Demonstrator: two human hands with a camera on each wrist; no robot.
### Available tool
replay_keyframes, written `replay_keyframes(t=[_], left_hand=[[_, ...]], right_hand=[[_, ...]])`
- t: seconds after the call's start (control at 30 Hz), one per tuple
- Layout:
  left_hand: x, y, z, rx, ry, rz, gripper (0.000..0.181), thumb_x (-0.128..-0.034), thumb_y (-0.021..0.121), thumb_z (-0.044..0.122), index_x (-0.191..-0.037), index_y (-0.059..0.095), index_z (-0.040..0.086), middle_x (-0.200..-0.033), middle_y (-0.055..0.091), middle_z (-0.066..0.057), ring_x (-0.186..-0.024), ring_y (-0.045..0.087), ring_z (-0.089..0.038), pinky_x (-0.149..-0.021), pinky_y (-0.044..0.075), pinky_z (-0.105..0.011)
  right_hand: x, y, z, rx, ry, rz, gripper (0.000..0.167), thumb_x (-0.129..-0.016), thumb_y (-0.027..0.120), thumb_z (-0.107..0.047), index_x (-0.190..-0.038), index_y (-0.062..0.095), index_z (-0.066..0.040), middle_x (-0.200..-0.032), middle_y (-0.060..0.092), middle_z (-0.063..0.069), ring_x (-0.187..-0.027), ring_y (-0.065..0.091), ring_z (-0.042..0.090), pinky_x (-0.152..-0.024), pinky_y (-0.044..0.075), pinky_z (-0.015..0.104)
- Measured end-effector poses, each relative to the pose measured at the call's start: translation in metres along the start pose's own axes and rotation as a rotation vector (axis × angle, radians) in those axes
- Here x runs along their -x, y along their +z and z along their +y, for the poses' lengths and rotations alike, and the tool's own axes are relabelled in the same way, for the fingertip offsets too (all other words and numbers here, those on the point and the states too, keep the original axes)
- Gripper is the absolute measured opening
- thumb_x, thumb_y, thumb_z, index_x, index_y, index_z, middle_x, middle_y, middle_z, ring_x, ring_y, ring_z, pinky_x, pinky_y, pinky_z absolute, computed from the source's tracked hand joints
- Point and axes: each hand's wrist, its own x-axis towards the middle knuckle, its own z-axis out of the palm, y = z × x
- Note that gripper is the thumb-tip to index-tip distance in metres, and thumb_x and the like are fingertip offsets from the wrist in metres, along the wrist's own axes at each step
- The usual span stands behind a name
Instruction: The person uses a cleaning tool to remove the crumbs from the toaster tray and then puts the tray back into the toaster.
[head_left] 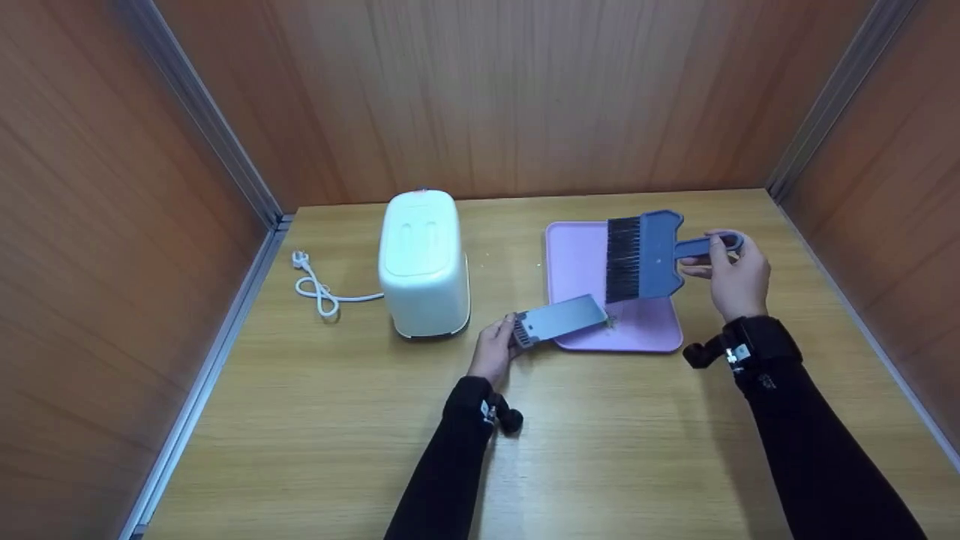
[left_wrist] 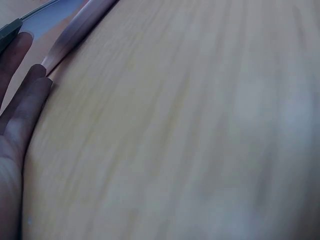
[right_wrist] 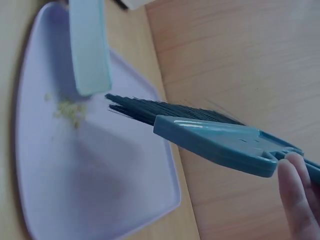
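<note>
My left hand holds a narrow, flat blue-grey pan by its darker ribbed end. The pan's far end hangs over the front of a pink-purple tray, tilted down towards some yellowish crumbs lying there. My right hand grips the loop-ended handle of a wide blue brush with dark bristles. In the right wrist view the bristles are above the tray, pointing towards the pan. The left wrist view shows only part of the left hand, its fingertips near the tray's rim.
A white rounded appliance stands left of the tray. Its white cord and plug lie looped on the wooden table. A few specks dot the table between appliance and tray. Wood panels enclose the back and both sides.
</note>
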Motion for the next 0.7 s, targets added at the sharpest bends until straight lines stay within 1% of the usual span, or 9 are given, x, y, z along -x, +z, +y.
replay_keyframes(t=[0.07, 0.13, 0.17, 0.23, 0.37, 0.47, 0.57, 0.7], left_hand=[[0.0, 0.0, 0.001, 0.004, 0.0, 0.001, 0.048, -0.1186, 0.037, 0.02, -0.145, 0.05, -0.018, -0.142, 0.061, -0.034, -0.131, 0.064, -0.036, -0.108, 0.055, -0.04], [0.0, 0.0, 0.001, 0.014, -0.006, 0.004, 0.048, -0.1185, 0.038, 0.02, -0.145, 0.05, -0.017, -0.142, 0.061, -0.033, -0.131, 0.063, -0.036, -0.108, 0.055, -0.04], [0.0, 0.001, 0.001, 0.017, -0.008, 0.008, 0.048, -0.1185, 0.038, 0.021, -0.145, 0.05, -0.017, -0.142, 0.061, -0.033, -0.13, 0.064, -0.035, -0.108, 0.055, -0.04], [0.0, 0.002, 0.001, 0.021, -0.013, 0.015, 0.048, -0.1184, 0.038, 0.021, -0.145, 0.051, -0.017, -0.141, 0.062, -0.032, -0.128, 0.065, -0.033, -0.108, 0.055, -0.039], [-0.001, 0.004, 0.0, 0.02, -0.016, 0.02, 0.047, -0.1183, 0.039, 0.021, -0.144, 0.052, -0.017, -0.14, 0.063, -0.031, -0.127, 0.065, -0.032, -0.108, 0.055, -0.039], [0.0, 0.004, 0.001, 0.019, -0.017, 0.016, 0.047, -0.1182, 0.039, 0.021, -0.144, 0.053, -0.016, -0.141, 0.062, -0.031, -0.129, 0.065, -0.034, -0.109, 0.054, -0.04], [0.0, 0.002, 0.001, 0.025, -0.019, 0.016, 0.047, -0.1182, 0.039, 0.021, -0.144, 0.053, -0.015, -0.141, 0.062, -0.03, -0.13, 0.064, -0.034, -0.11, 0.054, -0.04], [-0.001, 0.0, -0.001, 0.024, -0.009, 0.011, 0.048, -0.1185, 0.038, 0.021, -0.145, 0.051, -0.016, -0.141, 0.062, -0.03, -0.128, 0.065, -0.031, -0.109, 0.055, -0.04]], right_hand=[[-0.001, 0.004, -0.003, -0.071, 0.081, 0.009, 0.022, -0.114, 0.05, -0.021, -0.128, 0.06, -0.007, -0.106, 0.068, 0.009, -0.08, 0.077, 0.012, -0.082, 0.063, 0.026], [0.0, 0.009, -0.005, -0.129, 0.149, 0.016, 0.024, -0.114, 0.049, -0.021, -0.131, 0.058, -0.007, -0.106, 0.069, 0.011, -0.083, 0.077, 0.015, -0.084, 0.063, 0.027], [0.0, 0.012, -0.005, -0.144, 0.178, 0.022, 0.025, -0.115, 0.048, -0.022, -0.132, 0.057, -0.007, -0.106, 0.07, 0.01, -0.083, 0.078, 0.015, -0.086, 0.063, 0.028], [0.001, 0.018, -0.002, -0.181, 0.21, 0.048, 0.025, -0.115, 0.048, -0.022, -0.133, 0.057, -0.007, -0.104, 0.07, 0.011, -0.082, 0.078, 0.016, -0.086, 0.063, 0.028], [0.0, 0.026, 0.006, -0.187, 0.197, 0.105, 0.029, -0.115, 0.048, -0.02, -0.136, 0.056, -0.001, -0.101, 0.068, 0.013, -0.078, 0.077, 0.015, -0.084, 0.063, 0.028], [0.0, 0.028, 0.011, -0.14, 0.173, 0.126, 0.031, -0.115, 0.048, -0.02, -0.136, 0.054, 0.001, -0.101, 0.067, 0.014, -0.075, 0.077, 0.014, -0.083, 0.063, 0.027], [0.002, 0.028, 0.014, -0.076, 0.167, 0.116, 0.032, -0.115, 0.047, -0.022, -0.137, 0.053, 0.001, -0.102, 0.066, 0.013, -0.077, 0.077, 0.012, -0.083, 0.063, 0.026], [0.005, 0.027, 0.015, 0.0, 0.152, 0.074, 0.037, -0.116, 0.045, -0.024, -0.141, 0.053, 0.001, -0.107, 0.066, 0.011, -0.08, 0.076, 0.011, -0.084, 0.063, 0.024]])
